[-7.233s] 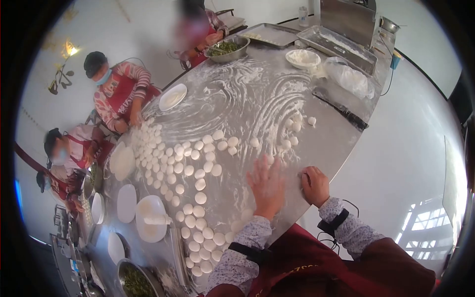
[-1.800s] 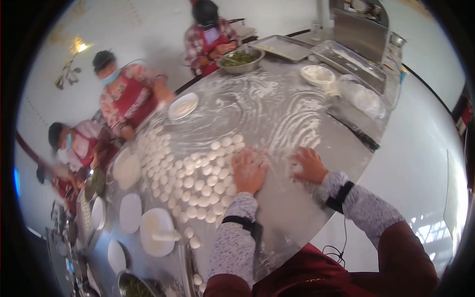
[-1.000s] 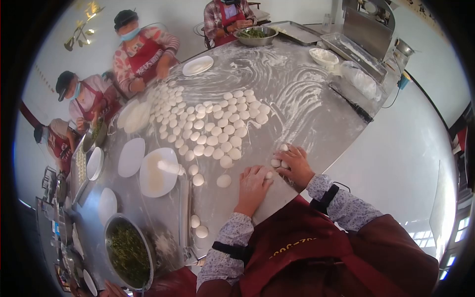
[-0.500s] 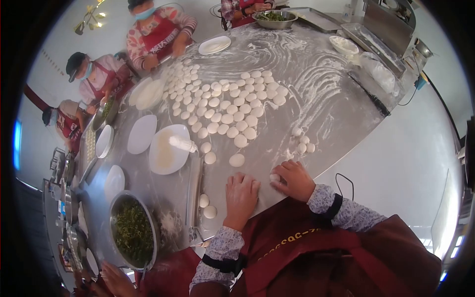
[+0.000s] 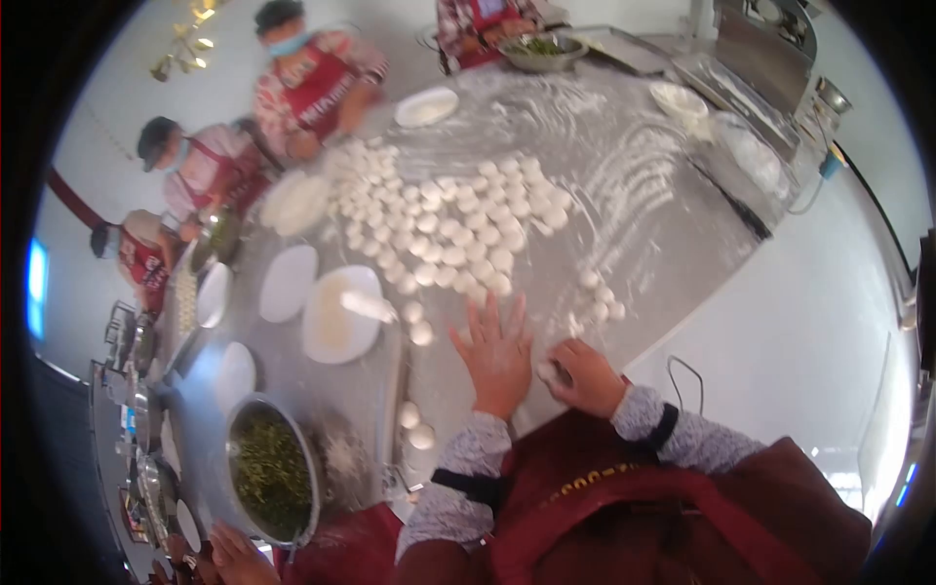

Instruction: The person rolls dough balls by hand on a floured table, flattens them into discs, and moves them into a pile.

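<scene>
My left hand (image 5: 494,359) is spread flat on the floured steel table (image 5: 546,312), fingers pointing away from me; whatever lies beneath the palm is hidden. Beside it, my right hand (image 5: 588,378) is curled around a small white dough ball (image 5: 548,371), partly covered by the fingers. Just beyond my right hand sits a small group of dough balls (image 5: 598,295). Past my left fingertips spreads a large cluster of flattened dough rounds (image 5: 453,234). Two more dough rounds (image 5: 421,436) lie to the left of my left forearm. The view is somewhat blurred.
Left of me are a metal bowl of chopped greens (image 5: 271,473), a white plate (image 5: 341,317) with a white bundle on it, and other plates. A dark-handled tool (image 5: 736,207) lies near the right table edge. Several co-workers in red aprons stand around the far side.
My left hand has moved forward and spread its fingers, now covering where a single dough round lay. My right hand stays closed around the dough ball. The whole view has shifted slightly.
</scene>
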{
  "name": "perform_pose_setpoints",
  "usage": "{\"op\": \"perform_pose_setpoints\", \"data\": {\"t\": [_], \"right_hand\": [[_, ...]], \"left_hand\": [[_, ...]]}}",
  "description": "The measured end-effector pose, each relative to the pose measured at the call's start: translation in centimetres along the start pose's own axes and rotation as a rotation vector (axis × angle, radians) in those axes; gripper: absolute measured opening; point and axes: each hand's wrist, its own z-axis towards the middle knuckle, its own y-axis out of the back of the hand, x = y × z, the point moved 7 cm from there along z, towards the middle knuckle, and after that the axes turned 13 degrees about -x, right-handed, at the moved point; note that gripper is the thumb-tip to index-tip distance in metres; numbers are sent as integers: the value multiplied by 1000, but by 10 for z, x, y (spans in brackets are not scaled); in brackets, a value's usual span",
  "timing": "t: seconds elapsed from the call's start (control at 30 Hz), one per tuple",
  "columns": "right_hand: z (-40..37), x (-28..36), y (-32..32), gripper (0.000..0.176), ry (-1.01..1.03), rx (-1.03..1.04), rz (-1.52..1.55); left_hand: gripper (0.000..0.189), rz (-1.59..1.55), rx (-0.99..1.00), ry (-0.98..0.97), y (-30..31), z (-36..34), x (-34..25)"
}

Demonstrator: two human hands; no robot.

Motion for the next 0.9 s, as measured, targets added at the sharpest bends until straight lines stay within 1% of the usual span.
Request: {"op": "perform_pose_setpoints", "data": {"t": [0.03, 0.1, 0.13, 0.2, 0.23, 0.3, 0.33, 0.4, 0.43, 0.47, 0.5, 0.53, 0.6, 0.63, 0.7, 0.73, 0.8, 0.83, 0.87, 0.9], "right_hand": [[0, -2, -2, 33, -20, -17, 0], [3, 4, 3, 32, -80, -10, 17], [5, 5, 2, 32, -52, -19, 26], [4, 11, -3, 33, 78, 1, -91], [5, 13, -5, 33, 94, -5, -88], [8, 10, -11, 34, 50, 43, -107], [7, 9, -9, 34, 57, 41, -107], [11, 1, 16, 34, 17, -136, -68], [16, 1, 27, 34, 30, -148, -71], [20, 0, 45, 33, 42, -227, -251], [22, -2, 59, 32, 51, -303, -429], [27, -14, 61, 32, 58, -320, -428], [27, -34, 53, 30, 146, -134, -550], [28, -37, 56, 30, 152, -142, -560], [29, -43, 56, 27, 90, -85, -487], [28, -45, 53, 27, 87, -91, -489], [21, -35, 41, 28, 221, -86, -445], [23, -21, 38, 30, 141, -77, -327], [21, -19, 22, 33, 163, 11, -369], [15, -31, -3, 37, 186, 99, -412]], "left_hand": [[54, 27, -37, -12, 7, 2, 4], [56, 122, 23, 42, 10, -3, 17], [56, 139, -3, 40, 15, -1, 20], [57, 161, 11, 112, 22, 2, 27], [57, 169, -5, 112, 25, 9, 25], [59, 25, -57, 147, 29, 22, 13], [59, 27, -63, 147, 33, 26, 3], [57, -73, -127, 43, 39, 38, -26], [57, -73, -142, 34, 22, 30, -34], [55, -63, -58, -11, -10, 8, -40], [53, -49, 28, -54, -28, -3, -42], [53, -46, 16, -66, -24, 3, -40], [48, -81, -4, -149, -15, 4, -53], [48, -87, -16, -153, -14, 4, -51], [48, -20, 19, -152, -13, -6, -36], [48, -22, 18, -159, -10, -9, -28], [51, 86, 70, -52, -9, -13, -3], [51, 76, 75, -70, -7, -15, 0], [53, 84, 110, -26, -7, -15, 7], [55, 92, 141, 17, -9, -13, 14]]}}
